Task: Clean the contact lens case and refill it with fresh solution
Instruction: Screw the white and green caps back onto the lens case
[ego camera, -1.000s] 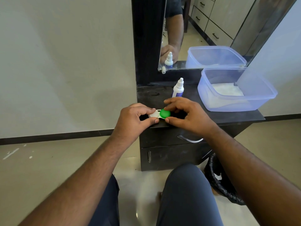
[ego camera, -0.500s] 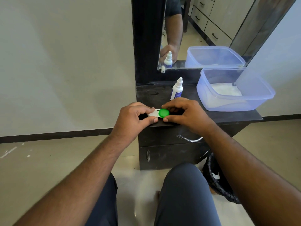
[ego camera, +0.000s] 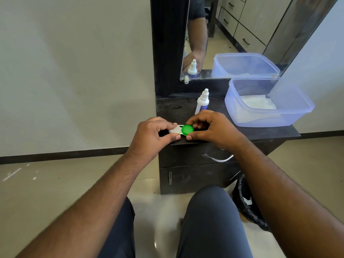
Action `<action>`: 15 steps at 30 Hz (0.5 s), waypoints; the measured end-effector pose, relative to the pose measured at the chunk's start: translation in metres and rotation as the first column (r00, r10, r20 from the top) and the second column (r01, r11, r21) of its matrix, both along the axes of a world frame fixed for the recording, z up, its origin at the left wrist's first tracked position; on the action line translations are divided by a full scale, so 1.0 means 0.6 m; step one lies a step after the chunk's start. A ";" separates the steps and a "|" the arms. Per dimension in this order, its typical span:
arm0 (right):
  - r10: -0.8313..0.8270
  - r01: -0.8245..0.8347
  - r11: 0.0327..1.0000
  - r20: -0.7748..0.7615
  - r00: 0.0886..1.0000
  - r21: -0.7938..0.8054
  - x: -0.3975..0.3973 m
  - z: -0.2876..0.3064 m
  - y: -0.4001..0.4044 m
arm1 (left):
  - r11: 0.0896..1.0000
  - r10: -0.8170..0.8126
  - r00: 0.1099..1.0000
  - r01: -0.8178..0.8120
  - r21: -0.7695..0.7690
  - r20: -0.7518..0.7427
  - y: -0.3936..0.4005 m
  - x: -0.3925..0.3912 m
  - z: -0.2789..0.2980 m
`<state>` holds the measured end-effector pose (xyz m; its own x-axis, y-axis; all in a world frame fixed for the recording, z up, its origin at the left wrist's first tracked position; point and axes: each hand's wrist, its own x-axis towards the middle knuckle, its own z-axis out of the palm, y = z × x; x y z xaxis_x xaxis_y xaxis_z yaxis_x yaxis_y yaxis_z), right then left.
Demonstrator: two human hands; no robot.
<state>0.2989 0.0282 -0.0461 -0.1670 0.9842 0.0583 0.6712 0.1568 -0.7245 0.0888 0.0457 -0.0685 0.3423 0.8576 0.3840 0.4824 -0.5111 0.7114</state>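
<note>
A small white contact lens case (ego camera: 175, 130) lies near the front edge of the black dresser top (ego camera: 260, 132). My left hand (ego camera: 152, 135) pinches its white end between thumb and forefinger. My right hand (ego camera: 212, 128) grips the green cap (ego camera: 187, 129) on the case's right side with thumb and fingertips. A white solution bottle (ego camera: 202, 101) with a blue label and a nozzle tip stands upright just behind my right hand.
A clear bluish plastic tub (ego camera: 268, 103) with something white inside sits at the right of the dresser top. A mirror (ego camera: 232, 36) stands behind. A black-lined bin (ego camera: 249, 205) is on the floor at right, beside my knee. A drawer handle (ego camera: 216, 158) sticks out below.
Both hands stay on the case. My right fingers have shifted a little around the green cap, and the view has drifted slightly.
</note>
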 end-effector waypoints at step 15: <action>-0.056 0.054 0.997 0.027 0.998 0.060 -0.019 -0.008 -0.010 | 1.000 0.013 1.000 -0.013 0.028 -0.008 -0.002 0.003 -0.002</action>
<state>0.2873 0.0220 -0.0508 -0.1149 0.9870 0.1128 0.7001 0.1610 -0.6956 0.0908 0.0447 -0.0695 0.3345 0.8509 0.4051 0.4951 -0.5244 0.6927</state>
